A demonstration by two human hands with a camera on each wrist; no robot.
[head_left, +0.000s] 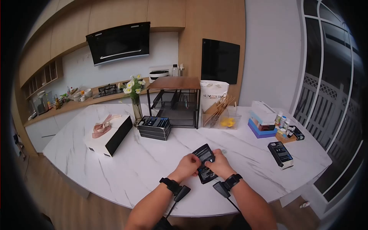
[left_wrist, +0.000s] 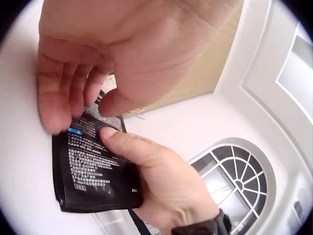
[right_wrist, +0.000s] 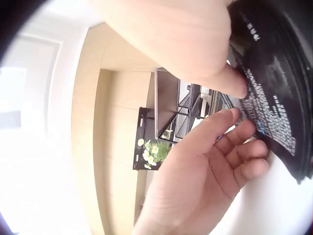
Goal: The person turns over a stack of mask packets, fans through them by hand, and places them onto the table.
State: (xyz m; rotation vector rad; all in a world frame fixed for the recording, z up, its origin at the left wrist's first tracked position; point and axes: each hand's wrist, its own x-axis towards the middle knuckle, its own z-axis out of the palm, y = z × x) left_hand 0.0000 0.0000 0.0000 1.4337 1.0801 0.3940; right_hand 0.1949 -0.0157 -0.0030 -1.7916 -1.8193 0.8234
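Forearms (head_left: 151,207) reach in; over the bench (head_left: 142,166), the right hand (head_left: 222,165) grips a black pouch (head_left: 207,174), thumb on its front; the left hand (head_left: 187,168) bends fingers beside it, whether pinching I cannot tell.

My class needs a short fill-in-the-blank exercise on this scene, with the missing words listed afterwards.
1. The right hand grips a packet whose main colour is ____.
2. The colour of the ribbon on the white-topped box is ____.
3. In the head view, the vase stands to the ____ of the wooden-topped rack.

Missing words: black; pink; left.
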